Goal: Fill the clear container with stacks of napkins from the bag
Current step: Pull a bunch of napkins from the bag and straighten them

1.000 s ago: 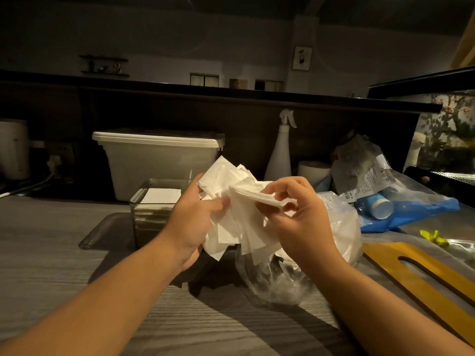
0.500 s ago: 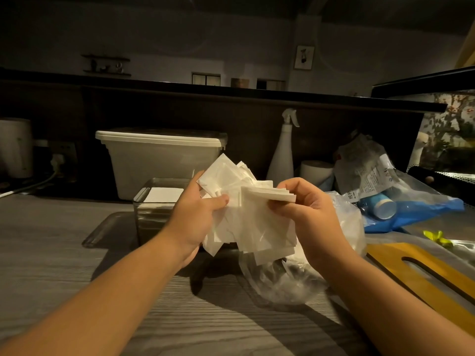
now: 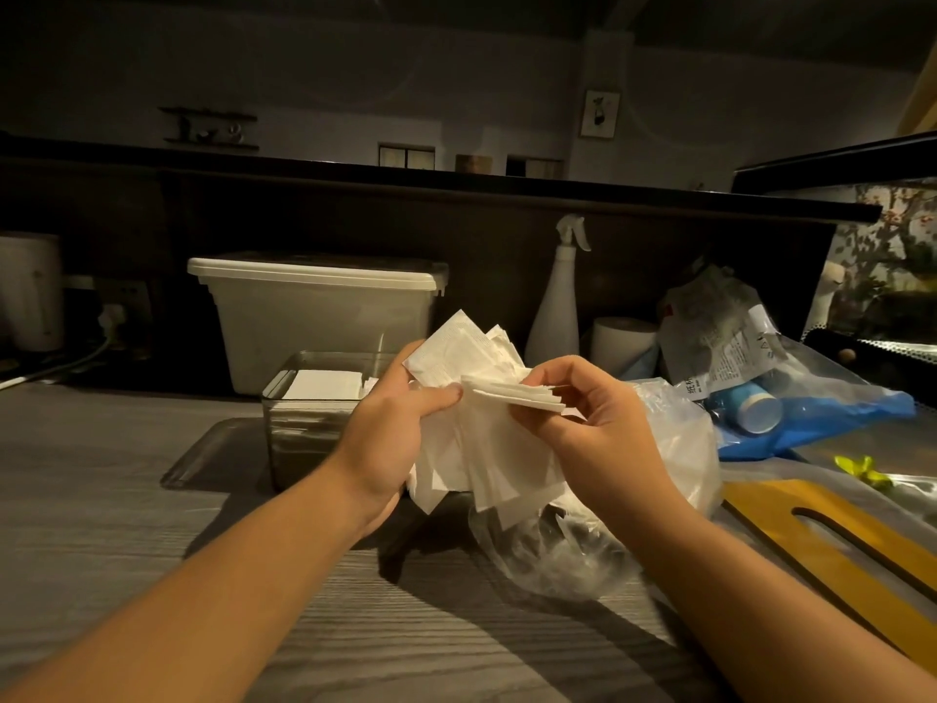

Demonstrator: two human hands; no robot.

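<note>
Above the grey wood-grain counter, in the head view, both hands hold a loose bunch of white napkins in the air, near the middle of the frame. The left hand grips the bunch from its left side, the thumb pressed flat on the front sheets and the fingers curled behind them. The right hand pinches a thin, fanned stack at the top of the bunch between thumb and curled fingers.

Below the right wrist a crumpled clear plastic bag lies on the counter. The clear container stands just beyond the left hand, with a flat stack of napkins showing inside near its rim.

Behind the container sits a lidded white tub, and to its right a white spray bottle and a paper roll. A yellow board lies at the right, near a blue bag.
</note>
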